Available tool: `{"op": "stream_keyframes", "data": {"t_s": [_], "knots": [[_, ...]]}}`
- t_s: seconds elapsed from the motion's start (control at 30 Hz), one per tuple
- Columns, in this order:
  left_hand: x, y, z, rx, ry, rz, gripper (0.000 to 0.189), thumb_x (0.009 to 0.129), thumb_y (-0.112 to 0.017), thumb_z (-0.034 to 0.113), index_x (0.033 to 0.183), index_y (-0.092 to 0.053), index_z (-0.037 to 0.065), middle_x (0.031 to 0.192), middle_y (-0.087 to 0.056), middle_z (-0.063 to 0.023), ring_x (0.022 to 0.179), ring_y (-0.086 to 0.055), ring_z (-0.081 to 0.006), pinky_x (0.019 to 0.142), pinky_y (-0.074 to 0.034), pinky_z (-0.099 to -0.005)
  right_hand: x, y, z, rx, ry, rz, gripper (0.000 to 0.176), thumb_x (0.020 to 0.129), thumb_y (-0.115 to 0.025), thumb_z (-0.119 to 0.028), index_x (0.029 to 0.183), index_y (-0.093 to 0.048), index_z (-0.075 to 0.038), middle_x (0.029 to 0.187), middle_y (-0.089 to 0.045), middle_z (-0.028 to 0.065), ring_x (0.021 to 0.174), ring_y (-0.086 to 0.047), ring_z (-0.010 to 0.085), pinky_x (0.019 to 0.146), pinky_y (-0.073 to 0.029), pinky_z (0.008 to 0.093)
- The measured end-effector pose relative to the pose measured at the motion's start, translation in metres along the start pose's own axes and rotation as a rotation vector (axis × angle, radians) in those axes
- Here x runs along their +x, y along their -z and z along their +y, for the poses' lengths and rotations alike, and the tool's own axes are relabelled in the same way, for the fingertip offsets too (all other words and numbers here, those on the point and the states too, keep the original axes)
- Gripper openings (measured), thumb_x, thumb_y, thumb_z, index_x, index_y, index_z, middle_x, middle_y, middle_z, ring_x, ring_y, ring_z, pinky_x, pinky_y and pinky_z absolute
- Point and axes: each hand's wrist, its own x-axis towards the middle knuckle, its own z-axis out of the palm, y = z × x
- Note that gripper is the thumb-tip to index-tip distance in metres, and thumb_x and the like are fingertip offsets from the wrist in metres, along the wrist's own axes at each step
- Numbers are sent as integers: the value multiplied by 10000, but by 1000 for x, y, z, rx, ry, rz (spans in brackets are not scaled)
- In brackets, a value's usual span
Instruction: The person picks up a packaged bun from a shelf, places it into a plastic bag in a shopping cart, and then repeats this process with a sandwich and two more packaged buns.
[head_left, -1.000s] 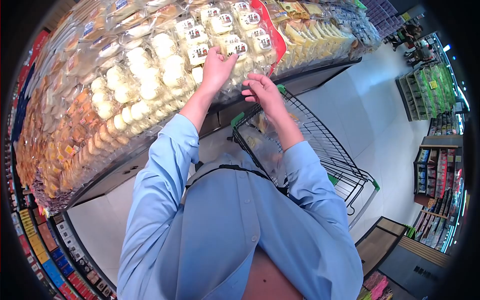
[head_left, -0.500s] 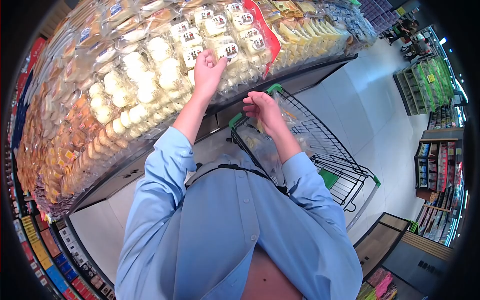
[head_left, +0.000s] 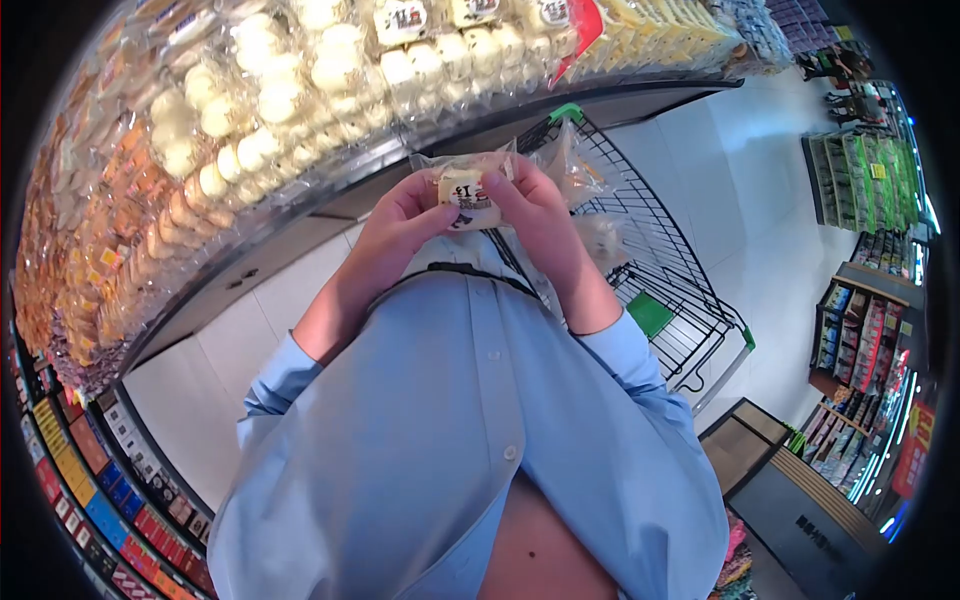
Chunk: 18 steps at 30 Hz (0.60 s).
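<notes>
A clear-wrapped packaged bun (head_left: 468, 200) with dark printed characters on its label is held up in front of my body. My left hand (head_left: 407, 218) grips its left side, thumb across the front. On the other side my right hand (head_left: 535, 205) pinches it, thumb near the top of the label. Both sets of fingers are partly hidden behind the package. Beyond it, the display shelf (head_left: 370, 165) carries rows of similar white wrapped buns (head_left: 425, 65).
A black wire shopping cart (head_left: 660, 250) with green corners stands to the right, holding clear plastic bags (head_left: 578, 165). A red divider (head_left: 580, 40) splits the display. Shelves of boxed goods (head_left: 110, 500) line the lower left, and more shelving (head_left: 855, 340) is at the right.
My left hand has come down from the display to my front with a packaged bun. My right hand, earlier free above the cart, has moved in and now holds it too. The view has shifted downward.
</notes>
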Motion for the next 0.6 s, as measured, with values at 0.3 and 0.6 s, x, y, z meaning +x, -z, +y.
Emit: {"op": "stream_keyframes", "data": {"t_s": [0.3, 0.6], "knots": [[-7, 0, -16, -126, 50, 119, 293, 1000, -665, 328, 1139, -665, 70, 998, -695, 6, 855, -593, -33, 726, -466, -206, -19, -15, 11, -24, -77, 118, 270, 1033, -612, -203, 1170, -658, 24, 1045, -707, 42, 927, -633, 71, 805, -514, 233], [-3, 1, -22, -208, 57, 130, 272, 1019, -637, 324, 1095, -656, 63, 1005, -695, -20, 889, -642, -71, 735, -525, -249, -16, -13, 24, 70, -98, 105, 354, 1070, -535, -308, 1163, -661, 10, 981, -699, 19, 863, -614, 53, 759, -495, 218]]}}
